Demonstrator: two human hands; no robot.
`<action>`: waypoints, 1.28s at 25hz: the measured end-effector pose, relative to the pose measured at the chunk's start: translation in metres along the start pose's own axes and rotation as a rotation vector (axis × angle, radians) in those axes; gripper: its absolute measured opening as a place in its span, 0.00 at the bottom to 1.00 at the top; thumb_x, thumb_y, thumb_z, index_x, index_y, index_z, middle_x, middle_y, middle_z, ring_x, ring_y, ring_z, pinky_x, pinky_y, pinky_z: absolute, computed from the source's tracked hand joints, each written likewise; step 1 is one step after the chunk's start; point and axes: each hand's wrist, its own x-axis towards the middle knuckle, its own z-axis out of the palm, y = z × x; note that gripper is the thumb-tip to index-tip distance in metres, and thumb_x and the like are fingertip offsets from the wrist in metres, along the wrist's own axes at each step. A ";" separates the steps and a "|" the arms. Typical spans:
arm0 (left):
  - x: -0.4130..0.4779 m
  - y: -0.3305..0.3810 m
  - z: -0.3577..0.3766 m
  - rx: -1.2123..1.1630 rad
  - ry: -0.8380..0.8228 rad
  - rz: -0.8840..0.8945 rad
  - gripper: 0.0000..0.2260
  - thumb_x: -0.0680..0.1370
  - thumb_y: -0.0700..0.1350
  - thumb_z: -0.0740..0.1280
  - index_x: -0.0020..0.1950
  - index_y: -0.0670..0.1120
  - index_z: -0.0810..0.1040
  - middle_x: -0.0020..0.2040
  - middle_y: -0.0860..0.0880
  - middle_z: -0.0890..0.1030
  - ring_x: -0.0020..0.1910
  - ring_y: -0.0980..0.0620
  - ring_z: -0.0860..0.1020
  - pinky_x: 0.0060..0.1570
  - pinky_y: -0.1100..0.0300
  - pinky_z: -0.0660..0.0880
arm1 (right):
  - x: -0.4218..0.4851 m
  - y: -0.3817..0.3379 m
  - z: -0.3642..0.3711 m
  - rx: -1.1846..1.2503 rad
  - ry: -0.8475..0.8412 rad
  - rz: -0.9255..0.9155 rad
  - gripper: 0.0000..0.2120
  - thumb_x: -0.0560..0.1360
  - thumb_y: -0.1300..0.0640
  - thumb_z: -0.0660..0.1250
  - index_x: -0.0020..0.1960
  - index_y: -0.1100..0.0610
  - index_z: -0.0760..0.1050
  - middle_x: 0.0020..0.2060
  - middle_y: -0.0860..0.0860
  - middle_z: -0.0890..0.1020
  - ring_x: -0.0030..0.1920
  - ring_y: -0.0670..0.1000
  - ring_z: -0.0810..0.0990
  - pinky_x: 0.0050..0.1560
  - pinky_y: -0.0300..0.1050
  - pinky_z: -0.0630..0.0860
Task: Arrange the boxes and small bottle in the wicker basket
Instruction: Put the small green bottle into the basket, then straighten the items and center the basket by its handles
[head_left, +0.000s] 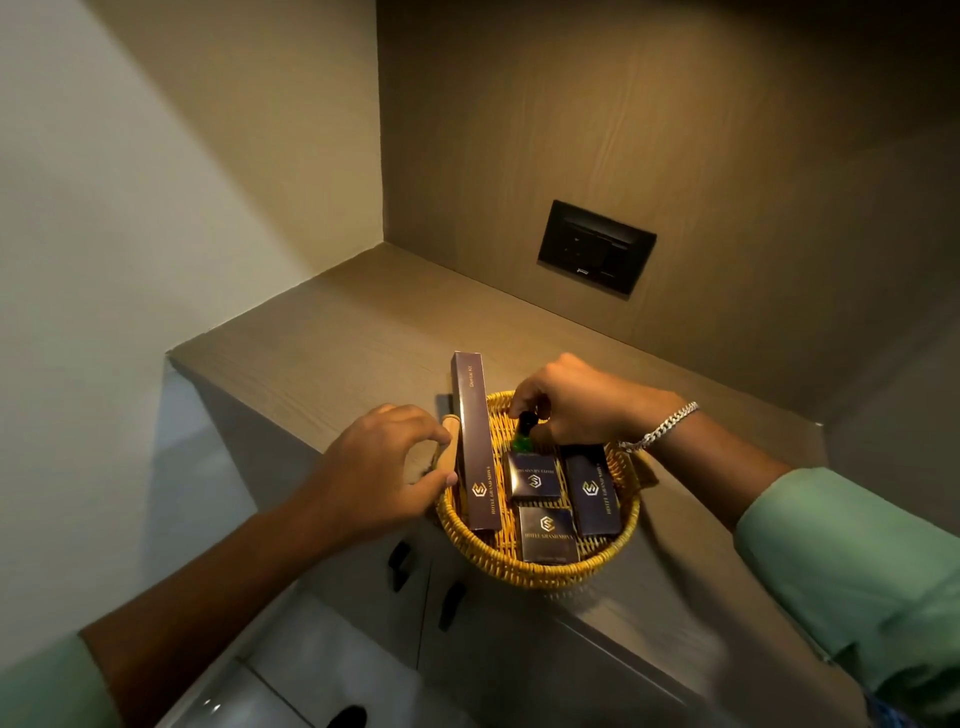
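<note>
Head view. Right hand (576, 402) reaching into the far side of the wicker basket (540, 569), fingertips pinched on the dark cap of the small bottle (523, 428); green body just visible below the cap, standing roughly upright against the far inner wall. Silver chain bracelet (658, 428) on that wrist, above the basket's right rim.

Just toward the camera from the pinch: a small square box (533, 477), gold logo, print too blurred to read. Nearer still, a second square box (548, 534) reading "HOTEL GRAND SHIVA". Right of those, under the wrist, a narrower box (591, 491) carrying the same logo and name lengthwise. Left of the pinch, a long brown box (475, 441) marked "Dental Kit" at its far end and the hotel name near its close end, far end jutting over the rim.

Left hand (387, 467) at the basket's left wooden handle (453, 423), fingers curled loosely, thumb near the long box; real grasp or not, cannot tell.

Basket near the front edge of the wooden counter (322, 338), close to its left end. Open counter beyond the right hand up to the back panel with its black socket plate (596, 248).
</note>
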 end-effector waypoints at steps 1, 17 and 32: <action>0.000 0.000 0.000 -0.011 0.002 -0.010 0.16 0.71 0.48 0.74 0.56 0.43 0.81 0.53 0.46 0.83 0.52 0.51 0.78 0.51 0.50 0.77 | 0.001 0.001 0.001 -0.010 0.013 0.007 0.14 0.73 0.58 0.71 0.58 0.53 0.79 0.52 0.49 0.82 0.49 0.46 0.78 0.44 0.36 0.76; 0.025 0.013 0.005 -0.364 0.040 -0.542 0.06 0.71 0.38 0.73 0.46 0.41 0.79 0.39 0.43 0.81 0.35 0.48 0.81 0.34 0.54 0.80 | -0.085 0.015 0.015 0.157 0.591 0.473 0.20 0.71 0.48 0.72 0.61 0.50 0.77 0.51 0.48 0.81 0.47 0.47 0.77 0.43 0.44 0.74; 0.113 -0.059 -0.021 -0.494 0.038 -0.597 0.06 0.69 0.34 0.72 0.36 0.44 0.83 0.36 0.43 0.84 0.35 0.46 0.83 0.32 0.52 0.82 | -0.038 -0.033 0.052 0.746 0.991 0.976 0.08 0.67 0.62 0.75 0.31 0.56 0.83 0.29 0.51 0.85 0.35 0.51 0.85 0.42 0.54 0.84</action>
